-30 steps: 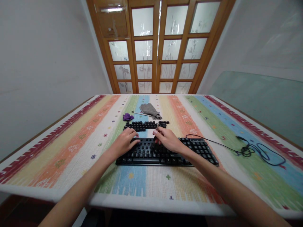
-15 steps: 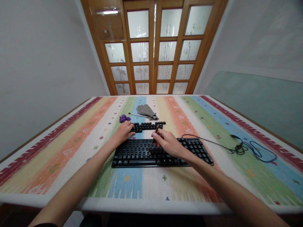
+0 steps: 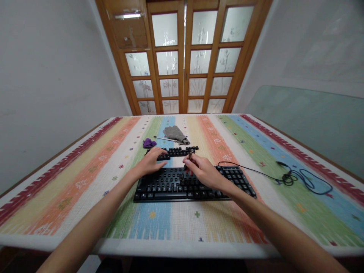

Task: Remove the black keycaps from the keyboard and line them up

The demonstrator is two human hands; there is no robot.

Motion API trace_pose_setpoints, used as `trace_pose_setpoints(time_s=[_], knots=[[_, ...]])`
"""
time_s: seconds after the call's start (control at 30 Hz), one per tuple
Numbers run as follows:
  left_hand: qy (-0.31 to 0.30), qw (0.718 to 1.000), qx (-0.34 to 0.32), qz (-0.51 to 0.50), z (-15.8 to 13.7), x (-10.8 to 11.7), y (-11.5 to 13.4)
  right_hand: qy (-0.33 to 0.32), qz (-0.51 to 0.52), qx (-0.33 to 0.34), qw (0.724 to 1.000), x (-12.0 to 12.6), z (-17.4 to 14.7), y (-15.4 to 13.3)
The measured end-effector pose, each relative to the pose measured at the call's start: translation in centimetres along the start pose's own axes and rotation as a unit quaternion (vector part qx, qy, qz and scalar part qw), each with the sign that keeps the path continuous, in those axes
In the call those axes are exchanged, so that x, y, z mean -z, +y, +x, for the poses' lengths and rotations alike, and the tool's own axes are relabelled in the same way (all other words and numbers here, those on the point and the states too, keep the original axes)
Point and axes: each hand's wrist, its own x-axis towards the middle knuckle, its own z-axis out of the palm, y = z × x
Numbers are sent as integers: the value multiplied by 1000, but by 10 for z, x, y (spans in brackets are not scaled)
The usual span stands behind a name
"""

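Note:
A black keyboard point(image 3: 170, 195) lies flat on the table, with many keycaps off its upper left part. Beyond it, rows of loose black keycaps point(image 3: 178, 152) are laid out on the cloth. My right hand point(image 3: 200, 168) is closed around a slim dark tool point(image 3: 190, 155), its dark lower end close over the bare middle of the keyboard. The tool's exact kind is too small to tell. My left hand point(image 3: 152, 161) is open, thumb and fingers apart, above the keyboard's upper left edge and beside the keycap rows. I see nothing in it.
A crumpled purple cloth point(image 3: 149, 143) sits left of the keycaps. Behind them lie a grey cloth point(image 3: 175, 133) and a thin stick point(image 3: 165, 138) with a dark end. The keyboard's coiled cable point(image 3: 290, 178) rests to the right. A striped tablecloth point(image 3: 93, 159) covers the table.
My left hand has drawn back slightly from the keycap rows toward the keyboard, its fingers opening. My right hand keeps the tool at nearly the same spot.

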Motion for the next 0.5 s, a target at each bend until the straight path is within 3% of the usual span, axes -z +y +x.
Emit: trace_pose_setpoints(time_s=[0.1, 0.23, 0.37, 0.5], knots=[[-75, 978, -6, -193, -5, 5, 27, 4, 6, 19, 1000, 2, -1, 1], [-132, 909, 33, -394, -11, 1, 58, 18, 22, 41, 999, 2, -4, 0], [-118, 852, 87, -503, -15, -16, 67, 12, 28, 54, 998, 4, -6, -2], [-97, 829, 114, -538, -20, -30, 66, -8, 26, 63, 998, 6, -9, -2]])
